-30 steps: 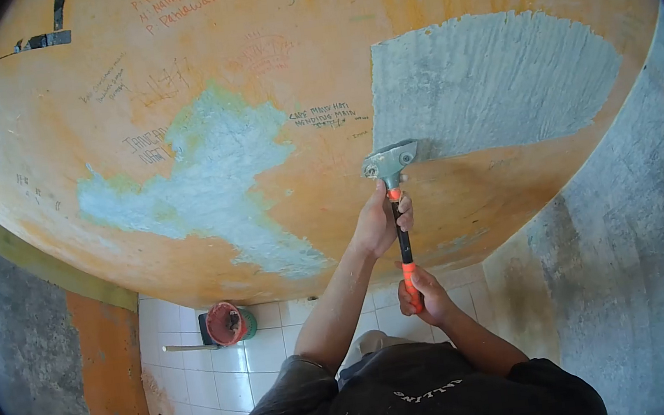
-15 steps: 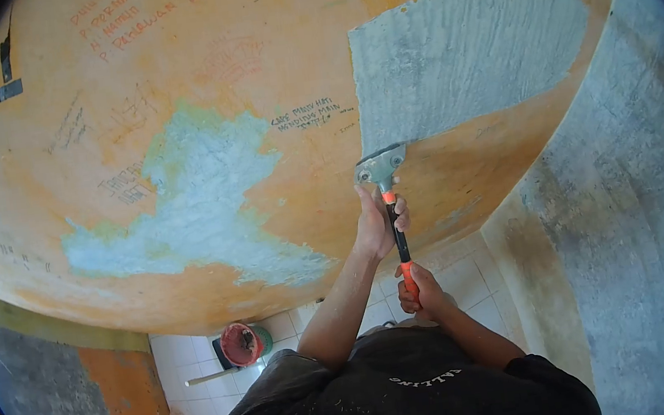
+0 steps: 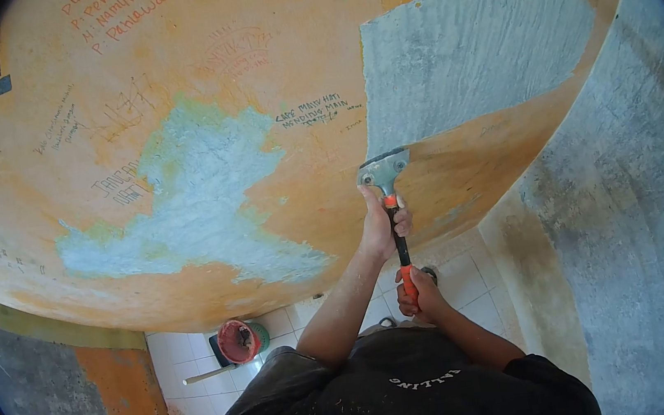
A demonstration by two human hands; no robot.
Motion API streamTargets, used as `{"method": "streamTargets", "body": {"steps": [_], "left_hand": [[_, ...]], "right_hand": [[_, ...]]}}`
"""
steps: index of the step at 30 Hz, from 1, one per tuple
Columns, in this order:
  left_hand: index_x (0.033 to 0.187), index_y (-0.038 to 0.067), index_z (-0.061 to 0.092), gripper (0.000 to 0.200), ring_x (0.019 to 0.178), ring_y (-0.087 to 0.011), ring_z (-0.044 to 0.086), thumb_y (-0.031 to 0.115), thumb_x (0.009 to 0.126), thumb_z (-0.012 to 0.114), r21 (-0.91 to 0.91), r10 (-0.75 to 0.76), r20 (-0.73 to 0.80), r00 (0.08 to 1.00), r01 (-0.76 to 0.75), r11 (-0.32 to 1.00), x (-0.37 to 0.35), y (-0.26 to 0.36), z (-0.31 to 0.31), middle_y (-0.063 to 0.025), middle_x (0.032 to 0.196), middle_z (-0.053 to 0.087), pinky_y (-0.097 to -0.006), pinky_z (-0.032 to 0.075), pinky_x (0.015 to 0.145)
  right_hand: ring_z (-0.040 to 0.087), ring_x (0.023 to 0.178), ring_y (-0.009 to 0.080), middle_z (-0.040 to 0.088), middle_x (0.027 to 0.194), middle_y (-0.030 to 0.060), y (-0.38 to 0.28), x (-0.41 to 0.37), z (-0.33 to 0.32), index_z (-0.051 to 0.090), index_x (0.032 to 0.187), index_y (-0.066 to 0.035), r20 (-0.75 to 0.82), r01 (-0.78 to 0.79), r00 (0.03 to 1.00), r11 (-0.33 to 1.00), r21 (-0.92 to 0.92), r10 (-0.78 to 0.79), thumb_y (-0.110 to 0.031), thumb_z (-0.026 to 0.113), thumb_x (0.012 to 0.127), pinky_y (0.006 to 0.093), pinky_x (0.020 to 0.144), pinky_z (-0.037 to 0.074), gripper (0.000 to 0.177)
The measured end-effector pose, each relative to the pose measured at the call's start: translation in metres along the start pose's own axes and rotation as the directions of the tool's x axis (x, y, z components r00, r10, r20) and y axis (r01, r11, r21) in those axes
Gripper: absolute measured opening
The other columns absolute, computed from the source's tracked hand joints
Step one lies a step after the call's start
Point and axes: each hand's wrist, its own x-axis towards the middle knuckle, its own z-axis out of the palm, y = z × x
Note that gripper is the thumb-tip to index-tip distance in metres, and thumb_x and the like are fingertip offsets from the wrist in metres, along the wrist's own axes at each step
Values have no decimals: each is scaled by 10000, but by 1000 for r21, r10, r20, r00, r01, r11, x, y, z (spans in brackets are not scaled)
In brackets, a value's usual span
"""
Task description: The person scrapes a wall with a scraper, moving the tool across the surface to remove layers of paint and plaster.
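A long-handled scraper point(image 3: 385, 171) with a wide metal head rests against the orange wall point(image 3: 306, 61). Its blade touches the lower left edge of a scraped, pale grey-blue patch point(image 3: 471, 53). Around the upper black part of the handle, just below the head, my left hand point(image 3: 383, 222) is closed. My right hand point(image 3: 420, 292) wraps the orange grip at the handle's lower end. A second bare patch point(image 3: 206, 194), irregular in outline, shows on the wall to the left.
On the white tiled floor point(image 3: 461, 279) stands a red bucket point(image 3: 239, 341), beside a tool with a pale handle point(image 3: 209, 375). Handwriting covers parts of the orange wall. A grey, stained wall point(image 3: 621, 197) rises on the right, and another grey surface point(image 3: 35, 385) lies at lower left.
The camera view has tilted slightly. Both hands still hold the scraper, and its head has shifted very little at the lower left edge of the scraped patch.
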Motion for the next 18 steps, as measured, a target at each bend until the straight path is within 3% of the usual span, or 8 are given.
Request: {"method": "streamTargets", "body": {"steps": [7, 16, 18], "left_hand": [[779, 122, 466, 760, 445, -92, 321, 826, 859, 191, 31, -22, -23, 999, 23, 999, -2, 4, 1, 33, 566, 333, -244, 273, 419], [786, 122, 456, 756, 445, -87, 318, 828, 858, 195, 10, -41, -20, 999, 41, 999, -5, 6, 4, 31, 559, 334, -238, 265, 413], [788, 123, 460, 758, 445, -87, 319, 832, 853, 200, 53, -17, -9, 1000, 18, 998, -4, 7, 1, 33, 559, 333, -238, 265, 413]], "right_hand": [[307, 370, 105, 369, 532, 14, 10, 5, 0, 456, 1055, -92, 3, 13, 1000, 996, 87, -14, -468, 341, 1045, 266, 376, 291, 394], [289, 411, 109, 356, 557, 11, 8, 3, 3, 449, 1052, -97, 21, 45, 999, 999, -16, -44, -495, 307, 1044, 277, 427, 295, 422], [296, 369, 102, 378, 546, 19, 12, 6, 4, 458, 1053, -92, -7, 47, 999, 997, 68, -47, -465, 346, 1045, 266, 365, 283, 391]]}}
